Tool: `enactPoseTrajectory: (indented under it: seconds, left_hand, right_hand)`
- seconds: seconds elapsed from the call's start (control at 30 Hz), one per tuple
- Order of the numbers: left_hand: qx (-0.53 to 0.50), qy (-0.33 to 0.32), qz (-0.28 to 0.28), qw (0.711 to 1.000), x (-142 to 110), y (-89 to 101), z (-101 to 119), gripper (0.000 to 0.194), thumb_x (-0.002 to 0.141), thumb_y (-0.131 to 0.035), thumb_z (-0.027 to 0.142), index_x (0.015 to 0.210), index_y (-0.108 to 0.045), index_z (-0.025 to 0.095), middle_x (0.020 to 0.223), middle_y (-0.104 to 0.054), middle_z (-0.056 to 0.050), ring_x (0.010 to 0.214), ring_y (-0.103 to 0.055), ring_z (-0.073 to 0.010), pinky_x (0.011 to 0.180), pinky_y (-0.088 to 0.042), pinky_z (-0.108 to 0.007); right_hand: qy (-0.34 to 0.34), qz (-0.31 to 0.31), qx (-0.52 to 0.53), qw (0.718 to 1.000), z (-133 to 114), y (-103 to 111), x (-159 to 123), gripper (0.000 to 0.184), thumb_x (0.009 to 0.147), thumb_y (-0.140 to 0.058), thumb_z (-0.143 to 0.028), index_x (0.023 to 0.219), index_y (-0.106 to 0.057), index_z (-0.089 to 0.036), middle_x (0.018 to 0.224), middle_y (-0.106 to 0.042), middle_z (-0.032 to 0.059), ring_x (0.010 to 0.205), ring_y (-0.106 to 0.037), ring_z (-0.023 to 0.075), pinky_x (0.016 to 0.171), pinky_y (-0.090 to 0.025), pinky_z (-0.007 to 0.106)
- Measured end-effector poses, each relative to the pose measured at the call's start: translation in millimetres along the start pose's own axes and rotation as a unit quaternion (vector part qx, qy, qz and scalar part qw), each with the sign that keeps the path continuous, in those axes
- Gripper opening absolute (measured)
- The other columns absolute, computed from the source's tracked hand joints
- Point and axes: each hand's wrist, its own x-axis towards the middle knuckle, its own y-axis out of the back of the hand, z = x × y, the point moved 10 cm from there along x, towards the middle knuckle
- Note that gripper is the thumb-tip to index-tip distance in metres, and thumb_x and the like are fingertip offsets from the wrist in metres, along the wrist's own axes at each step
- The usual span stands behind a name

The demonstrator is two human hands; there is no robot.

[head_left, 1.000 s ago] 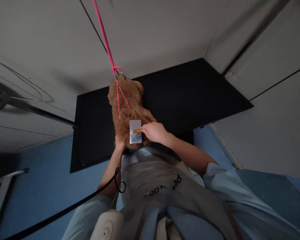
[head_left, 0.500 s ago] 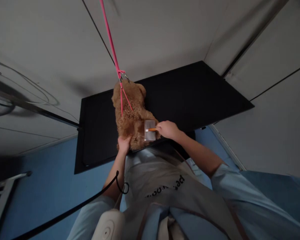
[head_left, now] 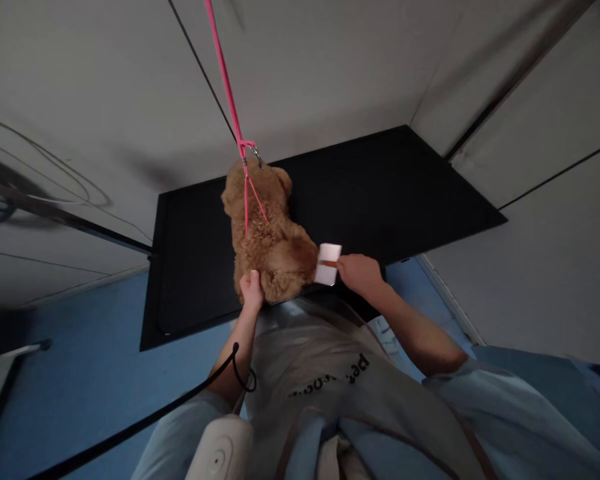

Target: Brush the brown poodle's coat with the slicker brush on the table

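A curly brown dog (head_left: 267, 247) is on the black table (head_left: 370, 193), its back towards me. Pink straps (head_left: 248, 200) run down over its neck and back from a pink leash (head_left: 223, 73) with a metal clip. My left hand (head_left: 251, 289) grips the dog's fur or a limb at its near left side; what lies inside the fingers is hidden. My right hand (head_left: 361, 273) is closed round the orange handle of a slicker brush (head_left: 328, 264). The brush's flat pale head is at the dog's right side, by its hindquarter.
A black cable (head_left: 140, 420) and a white device (head_left: 221, 450) hang in front of my chest. Grey walls (head_left: 330, 67) stand behind the table, and the floor (head_left: 95, 360) is blue. A white metal frame (head_left: 10, 373) is at the lower left.
The brush in my right hand has moved right, from over the dog's hindquarter to its outer side, and its head has tilted. My left hand stays at the dog's near left side.
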Motion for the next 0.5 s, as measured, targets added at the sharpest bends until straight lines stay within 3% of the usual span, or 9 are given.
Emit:
enactPoseTrajectory:
  seconds: [0.07, 0.2, 0.27, 0.33, 0.43, 0.5]
  left_hand:
    - [-0.004, -0.008, 0.012, 1.0, -2.3, -1.4, 1.8, 0.043, 0.066, -0.061, 0.059, 0.059, -0.05, 0.018, 0.055, -0.051, 0.001, 0.057, -0.053, -0.0138, 0.057, -0.045, -0.025]
    - [0.004, -0.008, 0.006, 1.0, -5.5, -8.9, 2.1, 0.042, 0.069, -0.061, 0.054, 0.054, -0.042, 0.019, 0.049, -0.041, 0.005, 0.047, -0.04, -0.0085, 0.047, -0.037, -0.021]
    - [0.002, 0.0, 0.011, 1.0, -5.3, -8.7, 0.3, 0.042, 0.07, -0.061, 0.052, 0.054, -0.041, 0.019, 0.049, -0.041, 0.005, 0.046, -0.038, -0.0078, 0.046, -0.035, -0.02]
    - [0.007, -0.006, 0.027, 1.0, -4.9, -5.3, 1.1, 0.041, 0.069, -0.063, 0.05, 0.055, -0.041, 0.019, 0.051, -0.044, 0.005, 0.047, -0.04, -0.0076, 0.048, -0.036, -0.02]
    - [0.028, -0.006, 0.029, 0.999, -6.2, -5.6, 1.5, 0.042, 0.066, -0.065, 0.048, 0.052, -0.039, 0.019, 0.049, -0.042, 0.005, 0.046, -0.038, -0.007, 0.047, -0.034, -0.02]
    - [0.031, -0.005, 0.018, 0.999, -8.3, -9.1, 2.2, 0.041, 0.067, -0.065, 0.047, 0.051, -0.04, 0.018, 0.048, -0.041, 0.005, 0.045, -0.037, -0.0068, 0.046, -0.032, -0.02]
  right_hand:
    - [-0.029, 0.022, -0.014, 0.999, 11.8, 10.4, -4.9, 0.041, 0.097, -0.033, -0.029, 0.099, -0.07, -0.013, 0.097, -0.07, 0.0173, 0.091, -0.065, 0.0252, 0.073, -0.045, 0.031]
    - [0.159, 0.022, 0.074, 0.984, -64.1, 15.5, -8.0, 0.038, 0.097, -0.034, -0.033, 0.108, -0.069, -0.023, 0.105, -0.07, 0.0096, 0.096, -0.063, 0.0208, 0.079, -0.044, 0.027]
    - [0.186, -0.002, 0.093, 0.978, -76.9, 8.9, -2.5, 0.036, 0.097, -0.036, -0.035, 0.105, -0.07, -0.025, 0.105, -0.07, 0.0073, 0.095, -0.064, 0.02, 0.078, -0.044, 0.026]
    - [0.126, -0.022, 0.069, 0.989, -50.4, 0.6, 8.0, 0.035, 0.095, -0.038, -0.033, 0.1, -0.071, -0.022, 0.102, -0.07, 0.0092, 0.094, -0.064, 0.0214, 0.076, -0.045, 0.027]
    - [-0.024, -0.017, 0.01, 1.0, 13.5, 1.1, 12.5, 0.036, 0.095, -0.038, -0.029, 0.097, -0.071, -0.014, 0.099, -0.07, 0.0166, 0.092, -0.065, 0.0251, 0.074, -0.045, 0.03]
    - [-0.033, 0.003, 0.017, 0.999, 17.8, 7.5, 8.5, 0.039, 0.096, -0.036, -0.029, 0.099, -0.071, -0.013, 0.1, -0.07, 0.0176, 0.092, -0.065, 0.0248, 0.075, -0.045, 0.031]
